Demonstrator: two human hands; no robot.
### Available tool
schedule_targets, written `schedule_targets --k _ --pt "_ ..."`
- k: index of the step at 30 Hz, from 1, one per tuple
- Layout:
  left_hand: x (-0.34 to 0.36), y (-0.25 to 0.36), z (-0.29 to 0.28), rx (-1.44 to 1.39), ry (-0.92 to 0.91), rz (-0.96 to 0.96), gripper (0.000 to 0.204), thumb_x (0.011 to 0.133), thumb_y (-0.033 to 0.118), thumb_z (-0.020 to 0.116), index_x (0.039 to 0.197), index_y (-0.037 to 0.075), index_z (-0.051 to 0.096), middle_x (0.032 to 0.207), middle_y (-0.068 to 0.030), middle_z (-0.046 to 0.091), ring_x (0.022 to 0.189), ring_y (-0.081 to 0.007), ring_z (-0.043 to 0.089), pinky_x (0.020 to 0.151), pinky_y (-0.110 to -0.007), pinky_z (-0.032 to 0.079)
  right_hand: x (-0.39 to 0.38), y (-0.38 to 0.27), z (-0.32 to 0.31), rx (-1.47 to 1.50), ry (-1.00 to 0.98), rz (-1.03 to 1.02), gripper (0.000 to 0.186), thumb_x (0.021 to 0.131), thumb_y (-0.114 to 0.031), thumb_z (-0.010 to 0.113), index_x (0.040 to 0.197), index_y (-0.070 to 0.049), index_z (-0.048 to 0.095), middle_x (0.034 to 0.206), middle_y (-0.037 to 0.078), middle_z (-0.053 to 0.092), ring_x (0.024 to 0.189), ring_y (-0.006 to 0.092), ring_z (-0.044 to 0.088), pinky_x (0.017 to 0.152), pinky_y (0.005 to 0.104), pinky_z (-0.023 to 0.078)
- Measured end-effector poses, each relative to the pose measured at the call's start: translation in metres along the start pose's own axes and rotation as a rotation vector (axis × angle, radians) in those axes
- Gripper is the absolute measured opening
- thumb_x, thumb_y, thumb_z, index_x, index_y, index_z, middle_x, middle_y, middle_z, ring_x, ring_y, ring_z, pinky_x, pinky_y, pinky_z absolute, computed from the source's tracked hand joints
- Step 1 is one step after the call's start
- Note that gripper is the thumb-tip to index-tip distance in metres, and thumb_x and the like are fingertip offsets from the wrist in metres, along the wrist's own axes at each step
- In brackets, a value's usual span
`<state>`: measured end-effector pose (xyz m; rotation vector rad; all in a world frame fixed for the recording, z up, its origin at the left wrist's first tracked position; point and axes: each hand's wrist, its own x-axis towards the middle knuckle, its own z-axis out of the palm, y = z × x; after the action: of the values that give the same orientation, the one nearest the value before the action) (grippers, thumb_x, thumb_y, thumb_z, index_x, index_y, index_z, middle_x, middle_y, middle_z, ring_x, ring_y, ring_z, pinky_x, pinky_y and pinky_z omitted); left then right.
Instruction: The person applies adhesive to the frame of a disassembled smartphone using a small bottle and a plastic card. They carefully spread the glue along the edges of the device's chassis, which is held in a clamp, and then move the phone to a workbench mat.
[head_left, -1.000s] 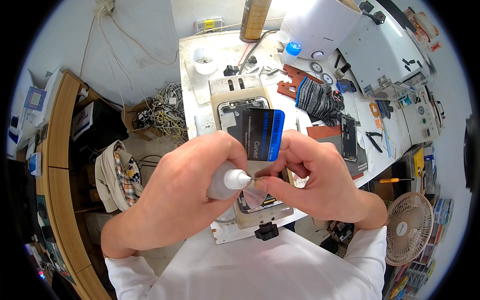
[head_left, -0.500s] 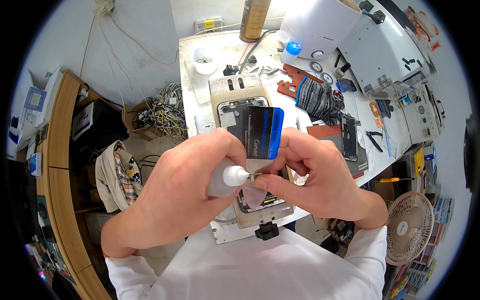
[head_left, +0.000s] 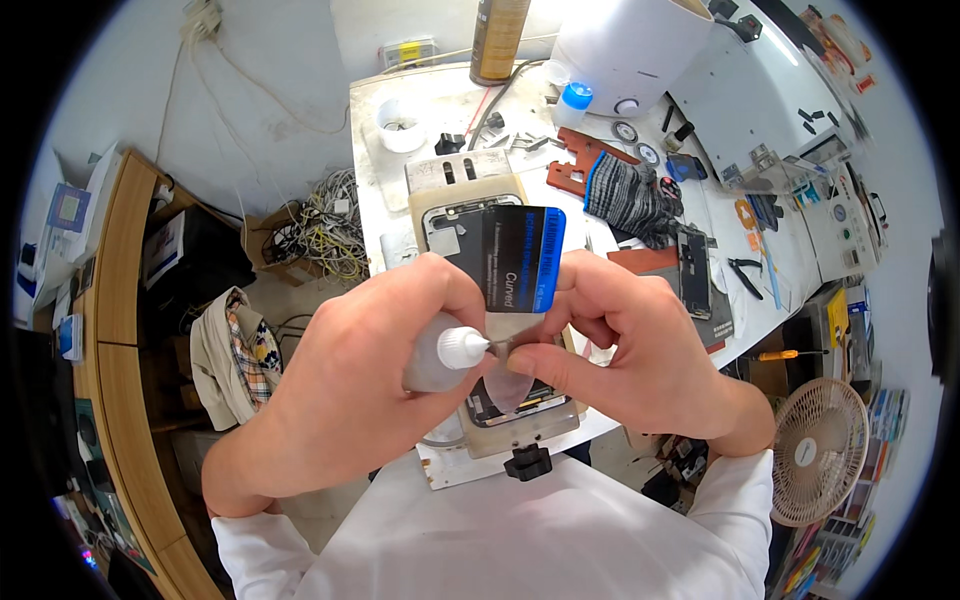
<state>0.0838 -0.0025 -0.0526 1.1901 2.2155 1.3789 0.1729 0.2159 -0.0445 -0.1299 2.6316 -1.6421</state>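
My left hand (head_left: 375,365) is closed around a white squeeze bottle (head_left: 430,362) with a pointed white nozzle. The nozzle tip meets my right hand's fingertips. In my right hand (head_left: 625,355), thumb and forefinger pinch a translucent rounded plastic pick (head_left: 510,385). A thin black and blue card (head_left: 522,260) stands between my hands, touching fingers of the right one; whether it is gripped I cannot tell. Below both hands lies an opened phone (head_left: 455,240), clamped in a beige metal holder (head_left: 480,440) with a black knob (head_left: 528,463). My hands hide the phone's middle.
Right of the holder are a grey knit glove (head_left: 630,200), a red-brown mat (head_left: 640,262), a dark phone frame (head_left: 693,273) and pliers (head_left: 745,275). A white cup (head_left: 400,125), a spray can (head_left: 498,40) and a blue-capped bottle (head_left: 573,102) stand behind. A fan (head_left: 820,452) is at lower right.
The view has shifted slightly, so the bench sits a little further left. The bottle's nozzle has tipped a little upward; both hands keep their grips.
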Motion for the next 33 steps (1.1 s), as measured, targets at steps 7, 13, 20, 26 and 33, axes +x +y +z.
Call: schedule_targets --k 7,13,20,26,33 --pt "0.006 0.004 0.006 -0.001 0.039 0.017 0.026 0.082 -0.004 0.080 0.097 0.004 0.061 0.091 -0.0061 0.070 0.085 -0.0156 0.073 0.076 -0.029 0.056 -0.001 0.006 -0.009 -0.033 0.054 -0.125 0.036 0.085 -0.006 0.085 0.117 -0.004 0.069 0.087 -0.005 0.064 0.062 0.0037 0.035 0.058 0.0227 0.032" --pt "0.002 0.009 0.009 0.063 0.043 0.034 0.028 0.081 -0.002 0.082 0.097 0.004 0.061 0.089 -0.0065 0.071 0.083 -0.0164 0.074 0.073 -0.030 0.056 0.001 0.014 -0.017 -0.098 -0.024 -0.144 0.037 0.087 -0.009 0.083 0.121 -0.004 0.068 0.084 -0.006 0.062 0.065 0.0052 0.037 0.059 0.0234 0.033" --pt "0.001 0.009 0.009 0.101 0.038 0.053 0.028 0.080 -0.002 0.084 0.097 0.004 0.062 0.089 -0.0069 0.071 0.082 -0.0163 0.073 0.073 -0.030 0.056 0.002 0.013 -0.015 -0.103 -0.040 -0.139 0.036 0.087 -0.009 0.082 0.121 -0.005 0.069 0.079 -0.006 0.062 0.065 0.0066 0.038 0.058 0.0247 0.033" --pt "0.001 0.006 0.010 0.098 0.036 0.045 0.029 0.079 -0.002 0.084 0.096 0.004 0.062 0.089 -0.0075 0.071 0.082 -0.0165 0.073 0.072 -0.030 0.055 0.004 0.010 -0.015 -0.107 -0.057 -0.111 0.037 0.087 -0.007 0.080 0.122 -0.004 0.067 0.081 0.000 0.064 0.070 0.0151 0.048 0.064 0.0306 0.039" --pt "-0.001 0.006 0.010 0.127 0.042 0.048 0.029 0.078 -0.001 0.085 0.095 0.004 0.063 0.089 -0.0086 0.072 0.080 -0.0185 0.072 0.071 -0.031 0.055 0.006 0.007 -0.017 -0.148 -0.102 -0.115 0.041 0.088 -0.010 0.076 0.126 -0.002 0.061 0.087 0.010 0.069 0.085 0.0307 0.067 0.076 0.0416 0.052"
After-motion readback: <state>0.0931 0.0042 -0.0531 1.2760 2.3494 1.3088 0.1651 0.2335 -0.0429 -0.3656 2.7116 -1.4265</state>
